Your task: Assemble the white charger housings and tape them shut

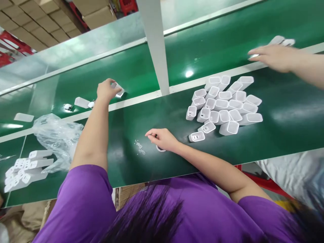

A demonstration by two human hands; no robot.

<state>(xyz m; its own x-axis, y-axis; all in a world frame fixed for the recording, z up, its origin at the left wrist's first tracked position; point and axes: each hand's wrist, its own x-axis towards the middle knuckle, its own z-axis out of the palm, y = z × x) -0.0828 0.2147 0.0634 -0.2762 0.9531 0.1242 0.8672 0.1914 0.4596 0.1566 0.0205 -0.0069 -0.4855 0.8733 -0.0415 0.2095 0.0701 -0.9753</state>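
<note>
On the green belt beyond the table's rail, my left hand has its thumb and fingers around a white plastic charger housing. My right hand is over the near table, its fingertips pinched together; what lies between them is too small to make out. A white curved rim shows under that hand, mostly hidden by it. Just left of the fingertips is a scatter of tiny clear pieces. To the right of my right hand stand several open white housings, grouped close together, a few nearer ones tilted.
A co-worker's hand reaches over white pieces at the far right. White housings and a crumpled clear plastic bag lie on the left. More white parts rest on the belt. A pale upright post rises at the rail.
</note>
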